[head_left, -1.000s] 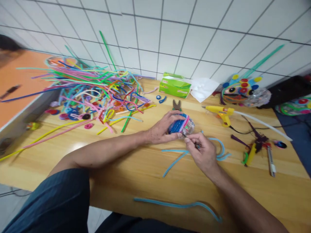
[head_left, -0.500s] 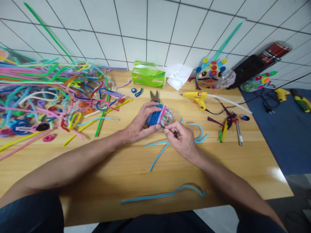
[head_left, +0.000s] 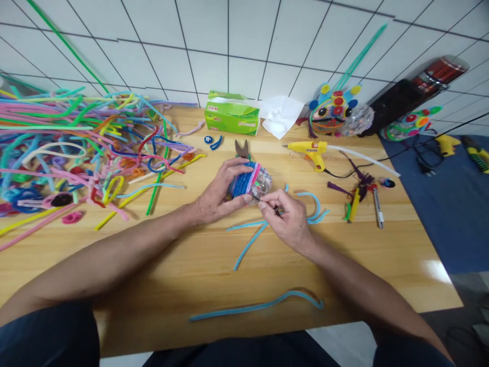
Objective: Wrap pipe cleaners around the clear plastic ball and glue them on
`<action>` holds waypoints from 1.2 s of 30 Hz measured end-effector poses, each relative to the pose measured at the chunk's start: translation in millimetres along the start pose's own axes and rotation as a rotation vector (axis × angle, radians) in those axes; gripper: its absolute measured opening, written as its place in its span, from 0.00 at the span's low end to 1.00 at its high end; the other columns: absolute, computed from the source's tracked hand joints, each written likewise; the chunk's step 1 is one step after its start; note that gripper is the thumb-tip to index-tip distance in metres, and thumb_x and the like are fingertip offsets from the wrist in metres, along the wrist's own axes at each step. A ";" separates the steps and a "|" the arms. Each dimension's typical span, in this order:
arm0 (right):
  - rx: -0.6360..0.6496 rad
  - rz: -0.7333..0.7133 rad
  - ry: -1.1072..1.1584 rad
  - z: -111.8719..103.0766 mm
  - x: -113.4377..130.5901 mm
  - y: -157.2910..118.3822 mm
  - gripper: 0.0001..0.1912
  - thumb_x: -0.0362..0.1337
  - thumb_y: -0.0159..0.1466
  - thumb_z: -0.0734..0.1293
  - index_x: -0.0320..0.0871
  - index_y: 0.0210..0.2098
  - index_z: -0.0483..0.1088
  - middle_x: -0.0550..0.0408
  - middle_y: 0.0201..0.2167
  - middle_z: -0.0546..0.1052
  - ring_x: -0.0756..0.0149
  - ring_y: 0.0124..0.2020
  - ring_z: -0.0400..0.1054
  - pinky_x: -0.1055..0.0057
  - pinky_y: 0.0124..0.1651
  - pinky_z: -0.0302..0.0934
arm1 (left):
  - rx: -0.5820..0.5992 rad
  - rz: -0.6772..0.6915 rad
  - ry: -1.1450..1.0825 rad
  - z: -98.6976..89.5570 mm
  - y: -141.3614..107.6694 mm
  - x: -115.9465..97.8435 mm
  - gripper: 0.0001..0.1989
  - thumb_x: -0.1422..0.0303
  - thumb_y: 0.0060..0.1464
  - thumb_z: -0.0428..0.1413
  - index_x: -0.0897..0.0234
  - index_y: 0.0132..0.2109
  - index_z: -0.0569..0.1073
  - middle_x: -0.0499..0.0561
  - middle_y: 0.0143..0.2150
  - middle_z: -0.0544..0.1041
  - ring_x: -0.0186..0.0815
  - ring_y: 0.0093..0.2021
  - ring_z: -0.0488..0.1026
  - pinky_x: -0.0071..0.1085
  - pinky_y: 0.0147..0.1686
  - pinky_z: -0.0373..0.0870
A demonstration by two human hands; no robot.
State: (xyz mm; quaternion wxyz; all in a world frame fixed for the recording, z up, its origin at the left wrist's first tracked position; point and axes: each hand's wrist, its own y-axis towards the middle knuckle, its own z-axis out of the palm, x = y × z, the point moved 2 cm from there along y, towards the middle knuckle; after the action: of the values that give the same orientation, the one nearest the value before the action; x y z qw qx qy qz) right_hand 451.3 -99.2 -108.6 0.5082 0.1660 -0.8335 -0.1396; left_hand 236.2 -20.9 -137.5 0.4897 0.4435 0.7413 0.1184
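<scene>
**Watch the Tip Near Your Thumb**

Your left hand (head_left: 216,196) is wrapped around a blue-wrapped clear ball (head_left: 241,184), fingers over the top and thumb along the near side. The ball sits low over the middle of the table (head_left: 153,285), and a pink band (head_left: 254,176) goes around it. Your right hand (head_left: 288,219) pinches a thin dark tool (head_left: 256,198) (I can't tell what kind), and its tip is at the band, right by your left thumb.

That tip could slip off the smooth, clear side and poke your thumb. If you push too hard, the band could come loose or the ball could roll in your hand. If you squeeze too much, the clear part might bend in.

Light blue fuzzy sticks (head_left: 248,248) lie beside and under your right hand, so your wrist could drag them. Just past the ball are pliers (head_left: 242,149), with their jaws spread apart. The yellow glue gun (head_left: 305,148) lies to the right; if it is hot, a careless reach could burn you.

The table is shiny wood. A big messy pile of fuzzy sticks (head_left: 57,127) fills its left side. A green tissue box (head_left: 231,114) stands near the white tiled wall (head_left: 206,30), and a blue mat (head_left: 439,219) lies past the right edge.
</scene>
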 end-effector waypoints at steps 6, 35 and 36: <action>-0.003 -0.023 -0.018 0.0 0.6 1.2 0.05 0.31 0.70 0.69 0.46 0.36 0.73 0.69 0.20 0.65 0.77 0.19 0.57 0.77 0.25 0.53 | -0.001 0.016 -0.009 -0.3 0.8 -1.1 0.31 0.57 0.72 0.64 0.52 0.75 0.64 0.64 0.73 0.70 0.55 0.75 0.68 0.60 0.73 0.71; 0.014 0.026 0.041 2.5 2.4 2.1 0.07 0.33 0.71 0.67 0.48 0.35 0.69 0.68 0.21 0.63 0.75 0.21 0.56 0.74 0.25 0.50 | 0.004 0.001 0.004 -1.3 -1.2 1.5 0.31 0.56 0.72 0.64 0.50 0.75 0.65 0.62 0.73 0.70 0.54 0.75 0.68 0.59 0.73 0.71; 0.017 0.029 0.041 3.0 1.7 1.8 0.07 0.34 0.71 0.67 0.48 0.35 0.69 0.68 0.22 0.63 0.75 0.21 0.56 0.74 0.26 0.50 | -0.002 -0.003 -0.003 -1.2 -1.5 1.9 0.31 0.56 0.72 0.64 0.50 0.75 0.66 0.62 0.73 0.70 0.54 0.75 0.68 0.59 0.73 0.72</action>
State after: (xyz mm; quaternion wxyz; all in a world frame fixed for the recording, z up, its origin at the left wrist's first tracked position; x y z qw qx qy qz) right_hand 447.6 -98.2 -107.9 0.5255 0.1608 -0.8266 -0.1216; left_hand 234.2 -20.0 -139.1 0.4914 0.4418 0.7413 0.1178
